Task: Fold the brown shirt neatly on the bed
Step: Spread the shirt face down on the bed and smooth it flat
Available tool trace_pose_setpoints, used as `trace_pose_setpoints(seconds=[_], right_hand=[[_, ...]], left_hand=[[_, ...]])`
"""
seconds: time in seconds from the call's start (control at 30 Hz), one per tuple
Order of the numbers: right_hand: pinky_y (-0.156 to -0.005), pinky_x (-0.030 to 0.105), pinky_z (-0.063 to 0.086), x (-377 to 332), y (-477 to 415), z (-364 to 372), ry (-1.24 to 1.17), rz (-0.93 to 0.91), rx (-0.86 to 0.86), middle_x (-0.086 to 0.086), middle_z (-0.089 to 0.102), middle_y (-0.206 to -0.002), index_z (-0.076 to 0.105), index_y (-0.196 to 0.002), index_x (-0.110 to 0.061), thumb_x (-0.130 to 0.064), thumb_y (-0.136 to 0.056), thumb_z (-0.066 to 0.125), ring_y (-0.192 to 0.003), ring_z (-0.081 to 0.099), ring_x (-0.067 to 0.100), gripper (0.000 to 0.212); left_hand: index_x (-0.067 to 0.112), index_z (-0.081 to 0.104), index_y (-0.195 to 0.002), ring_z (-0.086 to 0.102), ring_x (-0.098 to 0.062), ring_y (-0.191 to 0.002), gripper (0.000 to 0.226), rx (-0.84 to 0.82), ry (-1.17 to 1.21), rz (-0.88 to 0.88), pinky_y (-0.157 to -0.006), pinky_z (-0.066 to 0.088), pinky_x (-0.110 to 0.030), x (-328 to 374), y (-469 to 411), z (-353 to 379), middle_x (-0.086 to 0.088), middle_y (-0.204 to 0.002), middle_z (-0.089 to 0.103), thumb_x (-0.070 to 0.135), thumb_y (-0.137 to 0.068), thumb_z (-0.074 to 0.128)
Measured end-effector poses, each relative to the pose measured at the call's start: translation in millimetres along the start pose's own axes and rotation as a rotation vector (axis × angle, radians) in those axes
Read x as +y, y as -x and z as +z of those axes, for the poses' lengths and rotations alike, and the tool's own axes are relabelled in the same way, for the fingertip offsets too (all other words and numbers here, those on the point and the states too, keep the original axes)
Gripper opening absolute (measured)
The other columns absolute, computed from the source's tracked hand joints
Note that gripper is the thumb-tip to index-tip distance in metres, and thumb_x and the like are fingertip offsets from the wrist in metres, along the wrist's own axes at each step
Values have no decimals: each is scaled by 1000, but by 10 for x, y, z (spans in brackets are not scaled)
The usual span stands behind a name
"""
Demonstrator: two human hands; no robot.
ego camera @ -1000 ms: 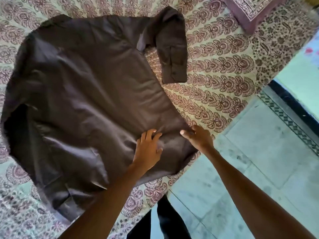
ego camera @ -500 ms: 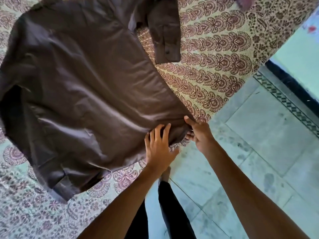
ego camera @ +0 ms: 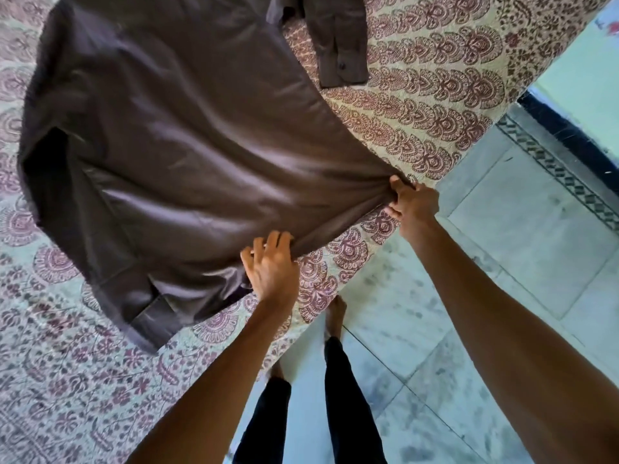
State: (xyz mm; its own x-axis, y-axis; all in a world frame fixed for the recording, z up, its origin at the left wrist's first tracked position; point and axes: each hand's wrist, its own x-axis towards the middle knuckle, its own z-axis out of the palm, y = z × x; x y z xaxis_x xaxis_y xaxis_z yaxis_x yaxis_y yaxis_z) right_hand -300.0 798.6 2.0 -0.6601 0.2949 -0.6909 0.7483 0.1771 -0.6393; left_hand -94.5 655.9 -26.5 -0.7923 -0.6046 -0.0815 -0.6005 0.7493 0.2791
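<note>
Brown shirt [ego camera: 187,155] spread on bed [ego camera: 435,95], left hand [ego camera: 271,266] gripping hem [ego camera: 335,226], right hand [ego camera: 415,204] pinching its corner

The shirt [ego camera: 187,155] lies spread on the bed [ego camera: 435,95]; both hands, left [ego camera: 273,266] and right [ego camera: 413,204], grip its near hem at the bed's edge.

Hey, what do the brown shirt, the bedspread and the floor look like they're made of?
The brown shirt looks like thin woven cloth, maybe a cotton blend: soft sheen, fine creases. The bedspread seems matte printed cotton: flat block-style pattern. The floor looks like polished stone tile, possibly marble: mottled, with joint lines.
</note>
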Motion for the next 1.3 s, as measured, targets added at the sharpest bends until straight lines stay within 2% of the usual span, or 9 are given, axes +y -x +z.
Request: trace_pose_setpoints(seconds=[0.17,0.27,0.4,0.5,0.7,0.8,0.9,1.07,1.3], right_hand=[[-75,37,50,438,381,169,14,206,-292,3,58,-98,51,-114,-14,-53,-80,70,-84,56,20,55],[-61,32,51,797,595,333,53,237,-341,7,58,-98,51,-115,-15,-46,-73,80,-80,57,20,60],[-37,19,37,1165,830,473,80,230,-291,5,62,-88,52,-111,-10,-27,-72,85,-50,56,7,54],[-41,21,39,1321,1034,525,114,234,-327,9,65,-90,55,-104,-9,-21,-80,79,-54,61,11,35],[-51,28,54,1293,1225,572,-5,203,-171,12,64,-72,57,-104,-4,-19,-87,72,-50,61,15,27],[-53,31,58,1229,1278,601,-79,229,-173,12,62,-71,55,-102,-3,-18,-93,64,-56,61,19,20],[-51,34,58,1203,1272,600,-154,299,-180,12,62,-76,56,-93,-3,-16,-96,60,-62,62,21,14],[-51,32,53,1249,1215,524,-116,325,-266,13,66,-84,62,-96,-3,-17,-92,65,-69,66,22,15],[-61,41,54,1424,1210,481,2,329,-188,16,59,-108,58,-119,-7,-24,-90,68,-79,59,26,35]], left_hand=[[22,61,-112,60,-24,-96,43,-266,161,219,-85,50,-42,-242,196,-43,1,-105,65,1,-74,59],[23,52,-127,58,-20,-108,46,-440,262,355,-94,45,-38,-311,278,-29,3,-120,60,16,-82,55],[18,57,-120,57,-23,-108,38,-253,234,260,-100,43,-46,-603,484,-86,-2,-117,60,21,-82,61],[13,59,-115,59,-29,-106,39,-131,82,147,-91,50,-46,-931,636,-132,-13,-117,60,15,-77,68],[13,63,-103,62,-27,-84,30,-76,-120,295,-73,51,-38,-1443,704,-115,-6,-96,63,9,-74,70],[11,55,-121,60,-29,-98,45,-177,-240,264,-81,51,-42,-1492,614,-140,-11,-114,59,26,-81,67],[10,46,-131,58,-30,-105,53,-223,-302,173,-82,53,-43,-1491,534,-190,-13,-122,55,12,-80,62],[9,56,-111,58,-31,-102,38,-383,-130,113,-78,54,-43,-1530,400,-348,-11,-108,58,-4,-76,59],[24,59,-107,65,-29,-101,21,-798,-203,121,-86,50,-39,-1491,641,-546,-4,-111,66,27,-87,53]])
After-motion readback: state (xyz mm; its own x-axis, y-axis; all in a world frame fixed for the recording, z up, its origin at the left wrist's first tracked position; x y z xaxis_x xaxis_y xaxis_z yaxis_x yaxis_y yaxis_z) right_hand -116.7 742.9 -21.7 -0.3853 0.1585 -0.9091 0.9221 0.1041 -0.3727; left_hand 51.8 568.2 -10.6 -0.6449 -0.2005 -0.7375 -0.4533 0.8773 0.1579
